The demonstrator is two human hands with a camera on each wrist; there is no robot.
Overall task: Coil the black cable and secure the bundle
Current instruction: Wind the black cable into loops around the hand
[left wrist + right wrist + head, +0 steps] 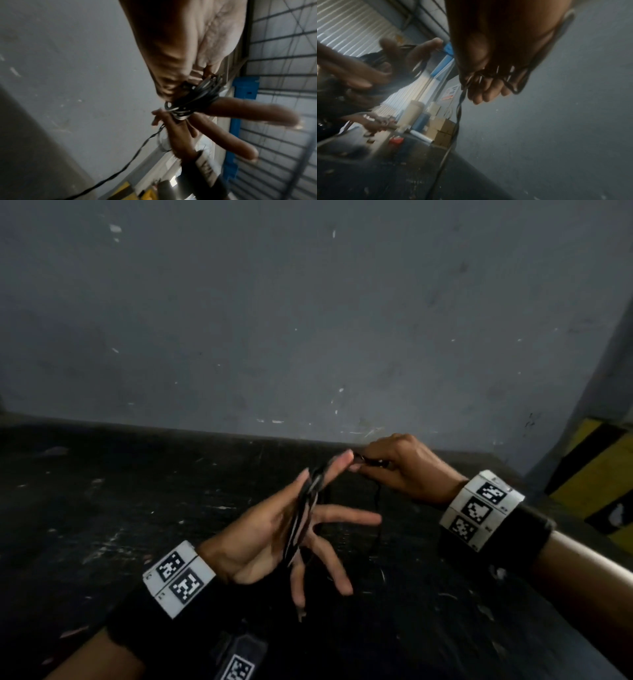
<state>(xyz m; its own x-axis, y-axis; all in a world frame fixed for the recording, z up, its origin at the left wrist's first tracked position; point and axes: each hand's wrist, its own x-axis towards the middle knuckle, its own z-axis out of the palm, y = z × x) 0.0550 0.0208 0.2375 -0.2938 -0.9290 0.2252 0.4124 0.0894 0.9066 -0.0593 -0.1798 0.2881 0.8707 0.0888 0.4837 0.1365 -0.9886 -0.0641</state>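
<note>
**Cable wound on the left hand, right hand pinching the free end**

The left hand (pixel 274 529) is held palm up above the dark, scuffed surface (pixel 120 508), its fingers straight and spread apart. The black cable (pixel 306 508) is wound in several turns round this hand; in the head view the bundle runs in a narrow band from near the forefinger down across the palm. The left wrist view shows the same turns (pixel 190 102) stacked tightly at the base of the fingers, with two fingers (pixel 248 112) pointing out past the loops.

The right hand (pixel 397 463) sits just beyond the left forefinger tip, its fingers curled and pinching a stretch of the cable. In the right wrist view the strands cross under the curled fingers (pixel 488 88), and one twisted length hangs from them down to the surface. The two hands are close together, nearly touching at the fingertips.

Both wrists carry white bands with black square markers (pixel 481 508). A grey wall (pixel 308 320) rises behind the surface, and a yellow-and-black striped edge (pixel 596 467) shows at far right. Cardboard boxes (pixel 441 129) and rolls stand blurred in the right wrist view.
</note>
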